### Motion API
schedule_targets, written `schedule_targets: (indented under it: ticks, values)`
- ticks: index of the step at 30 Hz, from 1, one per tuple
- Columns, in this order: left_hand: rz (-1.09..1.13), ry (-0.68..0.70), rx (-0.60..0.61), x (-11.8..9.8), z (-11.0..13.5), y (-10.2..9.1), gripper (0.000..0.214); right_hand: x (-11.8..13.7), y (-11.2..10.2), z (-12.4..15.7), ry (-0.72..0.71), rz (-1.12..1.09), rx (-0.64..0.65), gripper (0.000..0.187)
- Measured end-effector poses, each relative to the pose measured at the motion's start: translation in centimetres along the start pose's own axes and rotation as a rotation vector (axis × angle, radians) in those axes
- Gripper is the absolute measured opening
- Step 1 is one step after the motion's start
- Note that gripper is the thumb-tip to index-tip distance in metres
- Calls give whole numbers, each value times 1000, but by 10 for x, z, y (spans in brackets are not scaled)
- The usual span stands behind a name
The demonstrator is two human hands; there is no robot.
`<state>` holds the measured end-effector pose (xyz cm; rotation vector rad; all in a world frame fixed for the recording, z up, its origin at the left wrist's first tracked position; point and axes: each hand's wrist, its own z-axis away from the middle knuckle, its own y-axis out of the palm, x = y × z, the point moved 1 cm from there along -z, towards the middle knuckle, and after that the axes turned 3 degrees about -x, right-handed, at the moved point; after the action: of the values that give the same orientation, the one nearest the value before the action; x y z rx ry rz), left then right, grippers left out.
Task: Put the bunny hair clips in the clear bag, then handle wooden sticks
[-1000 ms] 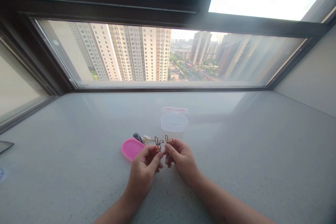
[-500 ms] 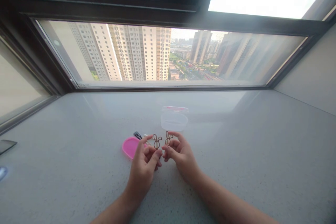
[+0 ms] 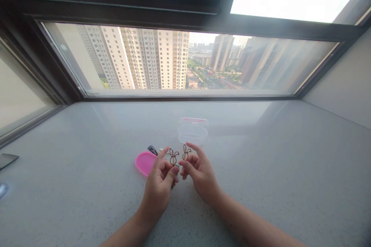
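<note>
My left hand pinches a brown rabbit-shaped hair clip upright between thumb and fingers. A matching rabbit-shaped hair clip is held upright in my right hand, close beside the first. Both index fingers stretch up past the rabbit outlines. Behind my left hand lies a pink oval lid or tray, partly covered by that hand. A black snap hair clip rests at its far edge, with some pale small pieces next to it. The lower parts of both held clips are hidden by my fingers.
A clear plastic box with a pinkish strip stands beyond my hands. At the far left lie a dark flat object and a shiny bluish item. The pale speckled sill meets a dark window frame.
Almost nothing differs. My index fingers have lifted slightly away from the rabbit clips, which both hands still hold side by side.
</note>
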<state>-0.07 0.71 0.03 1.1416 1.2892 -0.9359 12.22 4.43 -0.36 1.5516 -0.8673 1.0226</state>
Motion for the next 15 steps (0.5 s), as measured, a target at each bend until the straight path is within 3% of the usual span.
schedule_targets:
  ticks: [15]
  values:
    - [-6, -64, 20, -2, -3, -2, 35, -4, -1, -2, -5, 37, 44, 45]
